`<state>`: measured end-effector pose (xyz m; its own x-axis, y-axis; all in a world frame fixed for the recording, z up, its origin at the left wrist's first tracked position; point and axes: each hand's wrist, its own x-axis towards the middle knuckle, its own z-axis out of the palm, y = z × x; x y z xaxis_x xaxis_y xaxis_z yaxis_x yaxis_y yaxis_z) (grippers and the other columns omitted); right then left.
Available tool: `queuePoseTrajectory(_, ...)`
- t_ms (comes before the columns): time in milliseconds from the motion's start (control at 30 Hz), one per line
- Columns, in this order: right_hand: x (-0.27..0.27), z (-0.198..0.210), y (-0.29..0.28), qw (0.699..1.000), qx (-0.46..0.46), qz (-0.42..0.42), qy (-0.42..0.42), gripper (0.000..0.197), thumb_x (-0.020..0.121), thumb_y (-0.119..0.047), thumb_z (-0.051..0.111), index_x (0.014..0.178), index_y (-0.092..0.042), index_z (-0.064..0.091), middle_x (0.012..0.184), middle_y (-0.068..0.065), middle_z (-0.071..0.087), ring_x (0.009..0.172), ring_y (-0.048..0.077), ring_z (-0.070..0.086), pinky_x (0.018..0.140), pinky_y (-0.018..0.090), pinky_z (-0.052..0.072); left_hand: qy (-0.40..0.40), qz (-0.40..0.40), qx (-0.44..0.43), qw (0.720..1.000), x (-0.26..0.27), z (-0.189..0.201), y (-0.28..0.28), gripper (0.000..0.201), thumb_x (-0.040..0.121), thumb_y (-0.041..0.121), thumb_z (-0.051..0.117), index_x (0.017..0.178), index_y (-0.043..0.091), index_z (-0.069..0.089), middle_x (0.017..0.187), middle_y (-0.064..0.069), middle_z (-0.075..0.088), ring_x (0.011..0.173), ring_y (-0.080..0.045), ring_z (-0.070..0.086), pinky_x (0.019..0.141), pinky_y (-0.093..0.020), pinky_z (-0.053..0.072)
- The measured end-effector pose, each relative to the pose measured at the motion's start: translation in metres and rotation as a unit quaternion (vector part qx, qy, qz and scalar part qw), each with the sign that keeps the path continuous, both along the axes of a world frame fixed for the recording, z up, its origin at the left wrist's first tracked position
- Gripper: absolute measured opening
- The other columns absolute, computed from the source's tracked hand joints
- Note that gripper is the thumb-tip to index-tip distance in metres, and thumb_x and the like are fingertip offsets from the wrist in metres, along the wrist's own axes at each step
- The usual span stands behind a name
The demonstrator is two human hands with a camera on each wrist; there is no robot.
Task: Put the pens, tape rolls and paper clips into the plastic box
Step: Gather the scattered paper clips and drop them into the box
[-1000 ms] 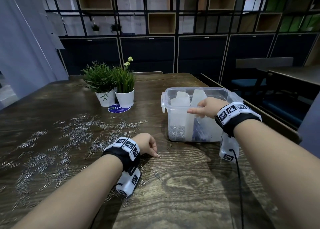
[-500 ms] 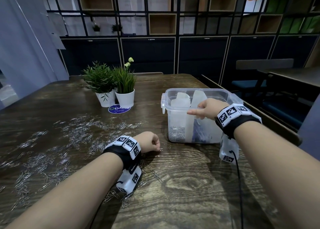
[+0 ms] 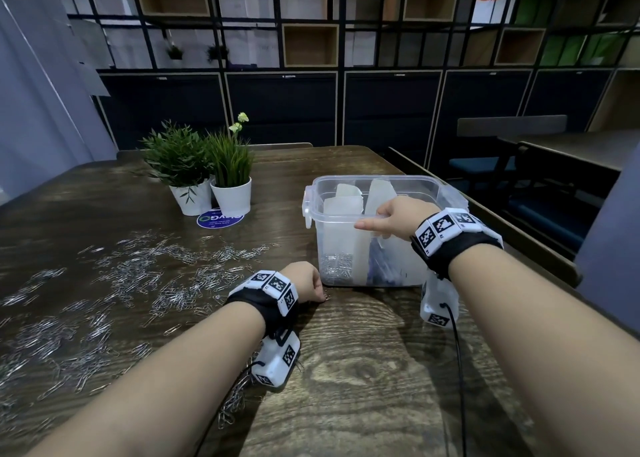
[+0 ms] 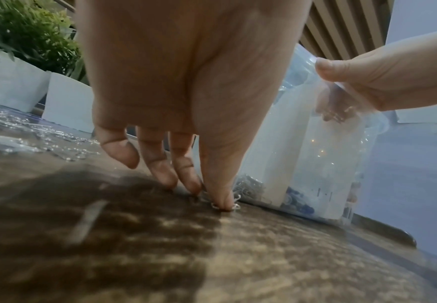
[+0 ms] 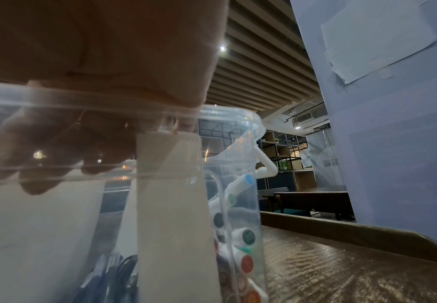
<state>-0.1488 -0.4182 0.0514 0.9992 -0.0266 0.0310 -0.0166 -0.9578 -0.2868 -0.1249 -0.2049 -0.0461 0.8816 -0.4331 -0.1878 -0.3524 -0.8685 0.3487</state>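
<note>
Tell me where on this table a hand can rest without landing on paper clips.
Bare wood lies on the near table, between the forearms, in front of the plastic box. Left of the left hand, scattered paper clips crowd the surface up to the two potted plants.

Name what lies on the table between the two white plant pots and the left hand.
Scattered paper clips cover that stretch of table between plant pots and left hand, in the head view.
</note>
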Motion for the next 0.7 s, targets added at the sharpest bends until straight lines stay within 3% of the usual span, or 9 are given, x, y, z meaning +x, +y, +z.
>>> queuePoseTrajectory(100, 0.000, -0.001, -0.001, 1.000, -0.001, 0.004, -0.003, 0.068, 0.077, -0.078, 0.051, 0.086, -0.013, 0.068, 0.090, 0.004, 0.073, 0.071, 0.015, 0.060, 0.074, 0.031, 0.049, -0.002, 0.016, 0.019, 1.000, 0.004, 0.000, -0.004, 0.026, 0.081, 0.027, 0.074, 0.069, 0.023, 0.052, 0.085, 0.004, 0.059, 0.083, -0.012, 0.052, 0.073, -0.022, 0.038)
queuePoseTrajectory(200, 0.001, -0.001, -0.002, 1.000, 0.002, 0.004, -0.003, 0.069, 0.076, -0.079, 0.051, 0.089, -0.014, 0.070, 0.093, 0.002, 0.074, 0.079, 0.017, 0.066, 0.080, 0.033, 0.051, 0.011, 0.039, 0.036, 0.999, 0.007, 0.001, -0.005, 0.033, 0.078, 0.030, 0.077, 0.072, 0.021, 0.045, 0.087, 0.000, 0.053, 0.081, -0.016, 0.048, 0.072, -0.024, 0.036)
queuePoseTrajectory(333, 0.000, -0.001, -0.001, 1.000, -0.003, 0.004, -0.007, 0.068, 0.077, -0.079, 0.051, 0.088, -0.014, 0.069, 0.094, 0.001, 0.074, 0.082, 0.016, 0.067, 0.084, 0.034, 0.052, 0.036, 0.046, 0.028, 0.998, 0.008, 0.004, -0.007, 0.020, 0.080, 0.028, 0.075, 0.087, 0.013, 0.063, 0.085, -0.001, 0.058, 0.082, -0.015, 0.052, 0.075, -0.024, 0.040)
queuePoseTrajectory(400, -0.001, 0.000, -0.001, 1.000, -0.001, 0.005, -0.004, 0.065, 0.077, -0.079, 0.050, 0.088, -0.018, 0.070, 0.093, -0.001, 0.074, 0.084, 0.016, 0.067, 0.085, 0.035, 0.052, 0.037, 0.045, 0.029, 0.998, 0.007, 0.004, -0.009, 0.023, 0.085, 0.025, 0.071, 0.098, 0.006, 0.070, 0.090, -0.002, 0.063, 0.086, -0.015, 0.056, 0.080, -0.024, 0.042)
queuePoseTrajectory(467, -0.002, 0.001, 0.000, 1.000, -0.001, 0.007, 0.000, 0.064, 0.077, -0.079, 0.050, 0.087, -0.020, 0.070, 0.092, -0.002, 0.074, 0.085, 0.015, 0.067, 0.085, 0.034, 0.053, 0.032, 0.046, 0.037, 0.998, 0.006, 0.004, -0.011, 0.030, 0.087, 0.024, 0.068, 0.107, 0.002, 0.069, 0.096, -0.006, 0.065, 0.090, -0.016, 0.058, 0.082, -0.024, 0.042)
queuePoseTrajectory(567, -0.003, 0.001, 0.000, 1.000, -0.002, 0.006, 0.002, 0.061, 0.078, -0.079, 0.049, 0.085, -0.022, 0.069, 0.092, -0.003, 0.074, 0.084, 0.014, 0.067, 0.085, 0.034, 0.052, 0.021, 0.039, 0.054, 0.998, 0.004, 0.008, -0.013, 0.030, 0.088, 0.025, 0.067, 0.105, 0.002, 0.070, 0.096, -0.007, 0.064, 0.093, -0.019, 0.061, 0.082, -0.028, 0.045)
queuePoseTrajectory(700, -0.002, 0.001, 0.000, 1.000, -0.002, 0.006, 0.002, 0.065, 0.077, -0.080, 0.049, 0.090, -0.019, 0.070, 0.094, -0.001, 0.074, 0.086, 0.016, 0.067, 0.084, 0.033, 0.052, 0.010, 0.011, 0.101, 0.995, -0.002, 0.013, -0.016, 0.035, 0.090, 0.028, 0.062, 0.111, 0.000, 0.064, 0.115, -0.014, 0.065, 0.110, -0.028, 0.059, 0.089, -0.032, 0.046)
